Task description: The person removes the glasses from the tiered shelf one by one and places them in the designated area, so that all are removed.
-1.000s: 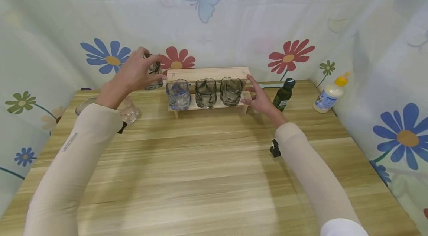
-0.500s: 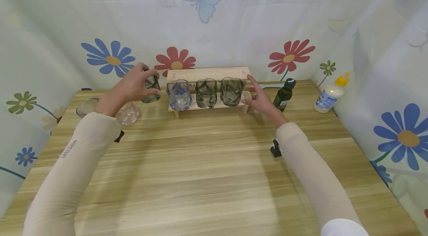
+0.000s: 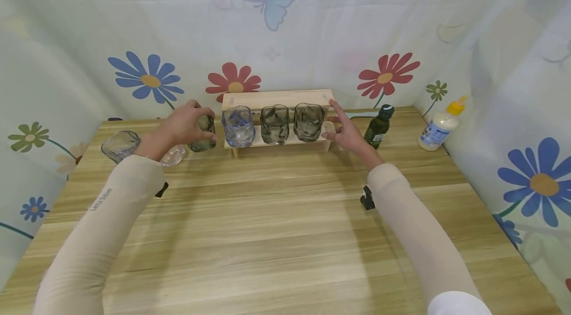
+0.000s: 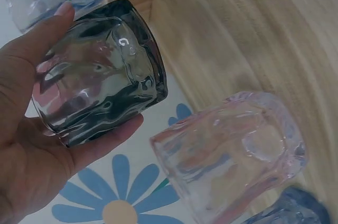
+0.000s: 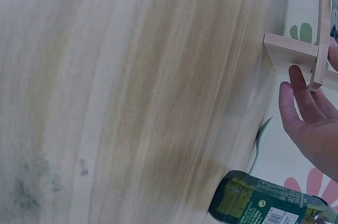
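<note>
A dark grey glass tumbler (image 4: 100, 76) is held in my left hand (image 3: 183, 125), thumb on one side and fingers on the other. It stands nearly upright left of the wooden rack (image 3: 278, 98); whether its base touches the table I cannot tell. My right hand (image 3: 349, 132) grips the rack's right end, fingers spread against the side and shelf. Along the rack's lower shelf sit a bluish tumbler (image 3: 239, 129) and two grey tumblers, one in the middle (image 3: 274, 126) and one at right (image 3: 309, 124). Beside my left wrist is a pinkish clear tumbler (image 4: 237, 155), partly hidden in the head view.
Another clear bluish tumbler (image 3: 121, 145) stands farther left on the wooden table (image 3: 267, 225). Right of the rack are a dark green bottle (image 3: 379, 126) and a white bottle with a yellow pump top (image 3: 441, 125). A flowered curtain (image 3: 312, 37) hangs behind.
My left hand has lowered the dark tumbler from beside the rack's top board toward the table, first drifting slightly left. My right hand and the rack have stayed put.
</note>
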`<action>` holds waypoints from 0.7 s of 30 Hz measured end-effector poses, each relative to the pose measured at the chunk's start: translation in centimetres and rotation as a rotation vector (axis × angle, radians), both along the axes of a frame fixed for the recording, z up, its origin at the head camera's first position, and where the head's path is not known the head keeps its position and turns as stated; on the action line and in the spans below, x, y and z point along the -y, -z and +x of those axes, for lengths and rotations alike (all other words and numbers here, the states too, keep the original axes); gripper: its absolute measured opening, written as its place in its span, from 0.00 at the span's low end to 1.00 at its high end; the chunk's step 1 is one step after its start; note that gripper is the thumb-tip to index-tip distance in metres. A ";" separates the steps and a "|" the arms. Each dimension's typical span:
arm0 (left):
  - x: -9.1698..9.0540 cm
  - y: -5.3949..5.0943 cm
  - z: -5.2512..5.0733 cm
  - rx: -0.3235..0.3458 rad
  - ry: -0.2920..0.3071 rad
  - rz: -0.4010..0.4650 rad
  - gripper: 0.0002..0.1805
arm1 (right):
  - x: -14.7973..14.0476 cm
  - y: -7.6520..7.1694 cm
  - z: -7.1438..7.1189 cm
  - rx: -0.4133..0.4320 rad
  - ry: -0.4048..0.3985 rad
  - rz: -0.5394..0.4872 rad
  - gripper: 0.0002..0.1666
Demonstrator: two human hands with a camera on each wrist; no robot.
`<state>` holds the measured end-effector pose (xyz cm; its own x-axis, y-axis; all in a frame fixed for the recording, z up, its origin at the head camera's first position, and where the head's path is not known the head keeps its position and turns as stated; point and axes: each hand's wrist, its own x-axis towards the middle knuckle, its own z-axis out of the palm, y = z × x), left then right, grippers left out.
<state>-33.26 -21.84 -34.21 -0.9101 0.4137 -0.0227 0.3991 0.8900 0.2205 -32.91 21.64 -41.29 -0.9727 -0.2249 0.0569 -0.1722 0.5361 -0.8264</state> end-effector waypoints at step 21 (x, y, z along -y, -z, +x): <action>0.3 2.3 -0.4 0.060 0.049 -0.036 0.32 | 0.1 -0.1 0.2 -0.003 -0.009 -0.011 0.58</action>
